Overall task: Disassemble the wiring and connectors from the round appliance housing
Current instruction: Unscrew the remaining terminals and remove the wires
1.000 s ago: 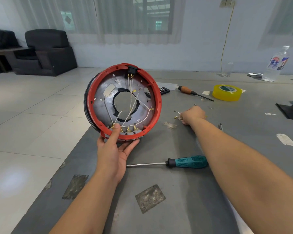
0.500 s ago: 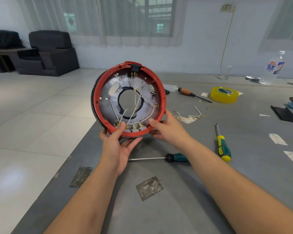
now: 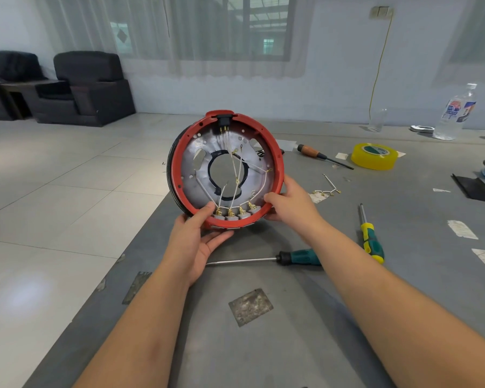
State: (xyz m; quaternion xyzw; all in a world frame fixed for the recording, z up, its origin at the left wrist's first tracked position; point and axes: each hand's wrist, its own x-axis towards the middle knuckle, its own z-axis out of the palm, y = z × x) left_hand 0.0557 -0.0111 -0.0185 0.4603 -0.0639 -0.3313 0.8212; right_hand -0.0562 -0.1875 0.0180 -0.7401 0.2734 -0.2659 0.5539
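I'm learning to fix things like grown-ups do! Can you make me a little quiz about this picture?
1. True or false: both the left hand and the right hand hold the round red-rimmed appliance housing.
2. Which lies nearest the roll of yellow tape? A) wooden-handled screwdriver B) teal-handled screwdriver C) yellow-and-green screwdriver
3. Fill in: the white wires run down to a row of ____ grey connectors at the housing's bottom edge.

Key: 1 true; 2 A; 3 four.
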